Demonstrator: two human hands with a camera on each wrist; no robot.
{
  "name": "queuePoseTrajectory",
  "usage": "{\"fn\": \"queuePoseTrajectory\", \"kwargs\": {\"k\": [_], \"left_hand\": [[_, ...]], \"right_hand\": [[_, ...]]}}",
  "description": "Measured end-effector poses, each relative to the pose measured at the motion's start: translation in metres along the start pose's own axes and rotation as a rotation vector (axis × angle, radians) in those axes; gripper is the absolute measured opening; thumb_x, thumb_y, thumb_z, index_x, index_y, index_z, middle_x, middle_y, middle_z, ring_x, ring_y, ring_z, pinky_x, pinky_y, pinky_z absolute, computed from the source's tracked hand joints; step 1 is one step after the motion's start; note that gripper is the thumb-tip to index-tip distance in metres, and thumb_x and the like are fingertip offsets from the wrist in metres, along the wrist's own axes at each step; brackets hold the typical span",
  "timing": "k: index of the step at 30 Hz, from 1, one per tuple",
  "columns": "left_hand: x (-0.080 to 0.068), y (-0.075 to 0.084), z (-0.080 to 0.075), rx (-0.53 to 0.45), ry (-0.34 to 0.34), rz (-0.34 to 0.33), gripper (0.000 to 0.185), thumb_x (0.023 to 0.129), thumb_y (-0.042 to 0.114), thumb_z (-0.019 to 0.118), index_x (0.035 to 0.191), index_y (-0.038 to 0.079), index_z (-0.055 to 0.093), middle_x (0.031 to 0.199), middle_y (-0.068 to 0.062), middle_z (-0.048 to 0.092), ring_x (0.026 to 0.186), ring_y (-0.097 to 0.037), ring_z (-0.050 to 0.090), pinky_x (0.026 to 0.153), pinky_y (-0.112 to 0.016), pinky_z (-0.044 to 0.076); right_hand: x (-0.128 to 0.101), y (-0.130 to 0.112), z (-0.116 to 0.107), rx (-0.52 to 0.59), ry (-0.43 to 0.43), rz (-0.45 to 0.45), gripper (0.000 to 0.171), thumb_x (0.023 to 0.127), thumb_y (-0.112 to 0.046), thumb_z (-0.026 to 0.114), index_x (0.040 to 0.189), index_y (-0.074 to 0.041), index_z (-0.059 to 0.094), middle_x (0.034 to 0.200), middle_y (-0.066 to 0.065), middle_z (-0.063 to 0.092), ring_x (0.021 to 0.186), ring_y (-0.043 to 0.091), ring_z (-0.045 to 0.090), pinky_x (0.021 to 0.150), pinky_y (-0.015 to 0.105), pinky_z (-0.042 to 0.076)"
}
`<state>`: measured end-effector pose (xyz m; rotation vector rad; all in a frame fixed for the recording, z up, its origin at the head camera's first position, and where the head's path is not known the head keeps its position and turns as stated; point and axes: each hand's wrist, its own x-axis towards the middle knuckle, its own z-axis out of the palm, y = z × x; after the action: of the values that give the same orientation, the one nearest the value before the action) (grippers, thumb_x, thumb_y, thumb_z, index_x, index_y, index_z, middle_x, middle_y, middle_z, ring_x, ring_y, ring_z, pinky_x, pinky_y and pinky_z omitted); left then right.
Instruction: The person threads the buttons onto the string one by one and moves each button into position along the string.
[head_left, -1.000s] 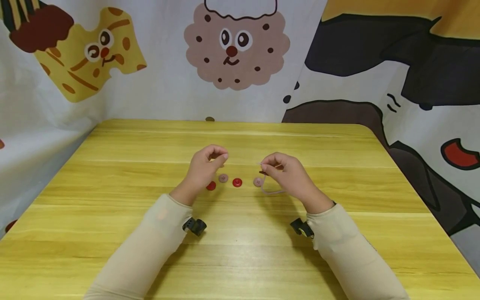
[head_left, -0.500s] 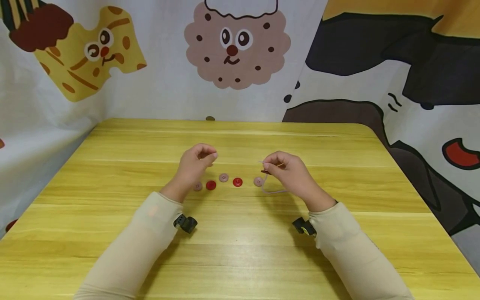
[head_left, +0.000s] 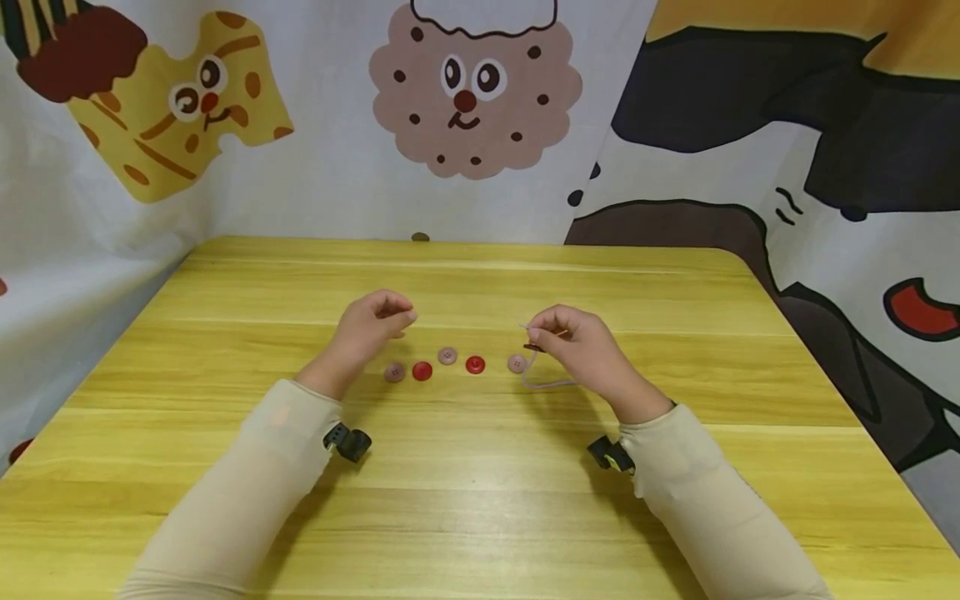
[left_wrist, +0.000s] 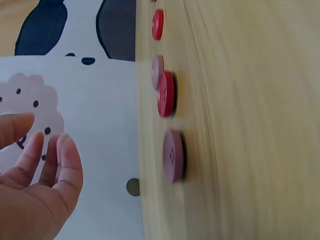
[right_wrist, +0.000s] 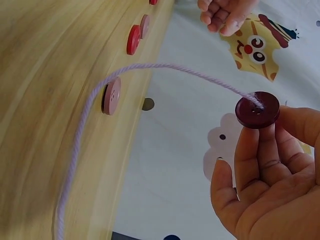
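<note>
Yellow table (head_left: 480, 517) has five loose buttons (head_left: 447, 356) between my hands: right hand (head_left: 585, 350) pinches dark button (right_wrist: 257, 110) on lilac yarn (right_wrist: 85, 130), left hand (head_left: 363, 329) loosely curled, empty.

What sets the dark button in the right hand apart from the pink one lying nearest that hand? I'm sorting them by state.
The dark maroon button is held up off the table by the right hand, while the pink button lies flat on the wooden table. The lilac yarn enters the dark maroon button's holes; the pink button is unthreaded. Both are round with small centre holes.
</note>
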<state>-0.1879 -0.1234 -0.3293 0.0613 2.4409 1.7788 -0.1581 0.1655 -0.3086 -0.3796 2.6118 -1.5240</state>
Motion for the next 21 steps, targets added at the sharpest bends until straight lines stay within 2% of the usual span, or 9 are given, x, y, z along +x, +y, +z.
{"fn": "queuePoseTrajectory", "kwargs": {"k": [5, 14, 21], "left_hand": [[-0.001, -0.003, -0.007, 0.024, -0.033, -0.008, 0.026, 0.097, 0.011, 0.057, 0.117, -0.005, 0.054, 0.115, -0.015, 0.056, 0.106, -0.027, 0.054, 0.095, -0.047, 0.047], [0.000, -0.013, -0.017, 0.150, -0.043, -0.010, 0.026, 0.096, 0.013, 0.060, 0.114, -0.005, 0.056, 0.109, -0.016, 0.058, 0.098, -0.023, 0.055, 0.091, -0.043, 0.050], [0.001, -0.018, -0.022, 0.193, -0.088, -0.050, 0.027, 0.096, 0.013, 0.059, 0.117, -0.004, 0.055, 0.109, -0.015, 0.056, 0.099, -0.025, 0.054, 0.092, -0.043, 0.048]], "right_hand": [[0.000, 0.001, 0.001, 0.001, -0.008, -0.006, 0.015, 0.099, -0.013, 0.055, 0.104, -0.002, 0.064, 0.100, 0.012, 0.067, 0.097, 0.027, 0.066, 0.088, 0.040, 0.051], [0.001, 0.003, 0.002, -0.016, -0.004, -0.014, 0.014, 0.099, -0.014, 0.056, 0.103, -0.003, 0.065, 0.096, 0.010, 0.068, 0.094, 0.024, 0.066, 0.084, 0.039, 0.052], [0.001, 0.005, 0.002, -0.029, -0.001, -0.021, 0.014, 0.098, -0.013, 0.057, 0.102, -0.003, 0.065, 0.095, 0.010, 0.069, 0.092, 0.024, 0.065, 0.083, 0.042, 0.052]]}}
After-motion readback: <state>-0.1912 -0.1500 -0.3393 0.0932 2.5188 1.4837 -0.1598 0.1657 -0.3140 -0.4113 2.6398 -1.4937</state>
